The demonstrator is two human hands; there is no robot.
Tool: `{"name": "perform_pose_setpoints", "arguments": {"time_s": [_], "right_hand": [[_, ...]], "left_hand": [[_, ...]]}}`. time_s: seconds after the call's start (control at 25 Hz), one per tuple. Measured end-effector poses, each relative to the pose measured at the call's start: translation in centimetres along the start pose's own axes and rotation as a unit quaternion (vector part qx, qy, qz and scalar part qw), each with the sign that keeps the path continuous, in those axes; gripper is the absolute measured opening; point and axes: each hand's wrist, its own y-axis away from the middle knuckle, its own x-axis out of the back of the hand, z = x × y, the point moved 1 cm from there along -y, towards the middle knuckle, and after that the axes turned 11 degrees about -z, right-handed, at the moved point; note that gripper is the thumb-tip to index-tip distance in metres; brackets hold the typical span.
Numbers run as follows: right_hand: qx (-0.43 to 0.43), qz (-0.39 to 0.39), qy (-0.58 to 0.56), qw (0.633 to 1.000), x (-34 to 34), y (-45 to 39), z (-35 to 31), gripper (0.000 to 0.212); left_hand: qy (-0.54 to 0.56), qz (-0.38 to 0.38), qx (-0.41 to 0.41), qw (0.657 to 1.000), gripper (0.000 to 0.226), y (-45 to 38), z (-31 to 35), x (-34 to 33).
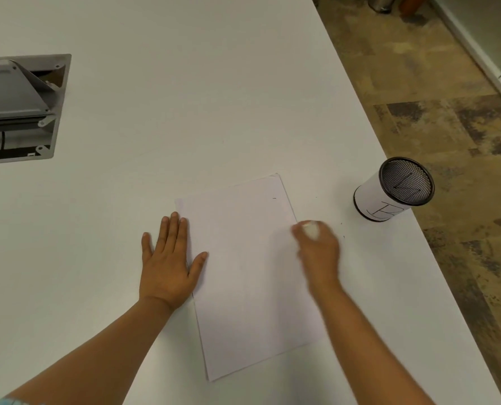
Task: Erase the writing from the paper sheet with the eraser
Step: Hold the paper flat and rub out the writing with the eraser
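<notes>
While the right hand (pixel 316 252) blurs at the right edge of the paper sheet (pixel 249 273), its fingers are curled around a small white eraser (pixel 310 229), the tip showing beyond the knuckles. The left hand (pixel 167 258) lies flat with fingers spread wide, holding nothing, its thumb and fingertips pinning the sheet's left edge to the white table (pixel 185 97). Rubbing appears to be under way or close to finished: the page looks nearly blank, with only a short dark mark (pixel 274 198) visible near its far right corner. Judging from that, the next move calls for carrying the eraser up to that mark while the left hand braces the page. The sheet's long axis runs away from the person, skewed slightly leftward at the far end. A mesh pen holder (pixel 394 190) stands well apart near the table's right edge.
</notes>
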Motion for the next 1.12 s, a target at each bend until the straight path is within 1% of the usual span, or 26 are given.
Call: {"name": "perform_pose_setpoints", "arguments": {"time_s": [0.04,0.08,0.12,0.16,0.2,0.24,0.28,0.32,0.36,0.44,0.52,0.56,0.6,0.68,0.72,0.8,0.84,0.88,0.96,1.0,1.08,1.12], "right_hand": [[0.002,-0.052,-0.019,0.998,-2.5,0.9,0.4,0.015],[-0.019,-0.121,-0.057,0.991,-5.1,1.9,0.5,0.014],[-0.053,-0.201,-0.113,0.972,-7.7,2.8,0.5,0.014],[-0.092,-0.276,-0.171,0.941,-9.9,3.3,0.3,0.014],[-0.125,-0.328,-0.218,0.910,-11.6,3.4,0.1,0.015],[-0.149,-0.355,-0.263,0.885,-12.6,2.7,-0.1,0.020],[-0.164,-0.351,-0.311,0.868,-13.0,1.5,-0.1,0.024],[-0.169,-0.319,-0.367,0.857,-12.6,0.0,-0.1,0.022],[-0.159,-0.265,-0.419,0.854,-11.6,-1.7,-0.2,0.017],[-0.088,-0.120,-0.503,0.851,-8.0,-4.5,-0.7,0.016],[-0.002,0.022,-0.518,0.855,-3.4,-6.1,-1.3,0.017],[0.030,0.070,-0.502,0.862,-1.4,-6.1,-1.7,0.016],[0.052,0.096,-0.473,0.874,-0.3,-5.5,-2.1,0.013],[0.076,0.095,-0.415,0.902,-0.9,-3.8,-2.4,0.011],[0.075,0.074,-0.393,0.914,-2.0,-3.1,-2.2,0.011],[0.045,0.016,-0.334,0.942,-4.3,-1.9,-1.7,0.011],[0.021,0.011,-0.294,0.956,-4.9,-1.6,-1.4,0.011],[0.004,0.033,-0.245,0.969,-4.9,-1.6,-1.0,0.011],[0.002,0.086,-0.143,0.986,-4.1,-1.7,-0.8,0.012],[0.007,0.081,-0.111,0.991,-3.9,-1.6,-0.8,0.012],[0.008,0.011,-0.104,0.994,-4.4,-0.9,-0.5,0.019],[0.009,-0.025,-0.096,0.995,-5.1,-0.5,-0.2,0.025]], "left_hand": [[-0.004,0.000,0.000,1.000,0.083,0.0,-0.1,0.0],[-0.009,0.001,0.000,1.000,0.082,0.0,-0.1,-0.1],[-0.012,0.000,-0.002,1.000,0.082,-0.1,-0.1,-0.2],[-0.013,0.000,-0.005,1.000,0.080,-0.1,-0.1,-0.3],[-0.013,-0.001,-0.007,1.000,0.078,-0.1,-0.2,-0.3],[-0.013,-0.001,-0.007,1.000,0.077,-0.1,-0.2,-0.4],[-0.015,0.000,-0.007,1.000,0.078,-0.2,-0.2,-0.4],[-0.016,0.001,-0.007,1.000,0.079,-0.2,-0.2,-0.3],[-0.014,0.002,-0.007,1.000,0.081,-0.2,-0.2,-0.3],[-0.009,0.003,-0.006,1.000,0.082,-0.1,-0.3,-0.3],[-0.009,0.001,-0.006,1.000,0.081,-0.1,-0.2,-0.3],[-0.009,-0.001,-0.005,1.000,0.081,-0.1,-0.2,-0.2],[-0.009,-0.001,-0.004,1.000,0.081,-0.1,-0.2,-0.2],[-0.010,0.000,-0.004,1.000,0.080,-0.1,-0.1,-0.1],[-0.010,-0.003,-0.004,1.000,0.080,-0.1,-0.1,-0.1],[-0.009,-0.006,-0.004,1.000,0.080,-0.1,-0.1,-0.1],[-0.008,-0.007,-0.005,1.000,0.081,-0.1,-0.1,-0.1],[-0.005,-0.011,-0.006,1.000,0.081,-0.1,-0.1,-0.2],[-0.001,-0.020,-0.006,1.000,0.081,-0.1,-0.2,-0.3],[0.005,-0.024,-0.008,1.000,0.082,-0.2,-0.2,-0.2],[0.035,-0.045,-0.017,0.998,0.084,-0.5,-0.2,0.4],[0.056,-0.069,-0.020,0.996,0.088,-0.8,-0.2,1.0]]}}
